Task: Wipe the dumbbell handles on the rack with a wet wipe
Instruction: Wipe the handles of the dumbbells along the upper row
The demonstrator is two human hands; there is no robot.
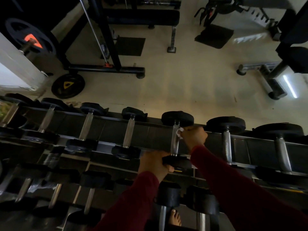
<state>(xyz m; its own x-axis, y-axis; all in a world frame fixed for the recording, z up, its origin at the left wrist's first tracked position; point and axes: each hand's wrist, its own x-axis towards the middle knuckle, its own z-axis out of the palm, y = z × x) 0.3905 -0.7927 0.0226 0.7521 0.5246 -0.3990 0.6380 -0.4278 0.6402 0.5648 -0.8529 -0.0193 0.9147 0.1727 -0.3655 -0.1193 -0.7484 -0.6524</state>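
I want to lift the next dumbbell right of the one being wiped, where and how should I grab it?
Grip the dumbbell by its bare knurled metal handle, mid-length between the two black heads, coming from above with fingers wrapping across it. It lies across the rack, handle exposed and clear of the right hand.

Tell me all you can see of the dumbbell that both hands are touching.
The dumbbell lies on the top shelf of the rack, between other dumbbells. It has two round black heads, rubber by the look, joined by a shiny metal handle. The far head points toward the floor beyond the rack. The left hand grips the near head. The right hand presses a white wipe against the upper part of the handle.
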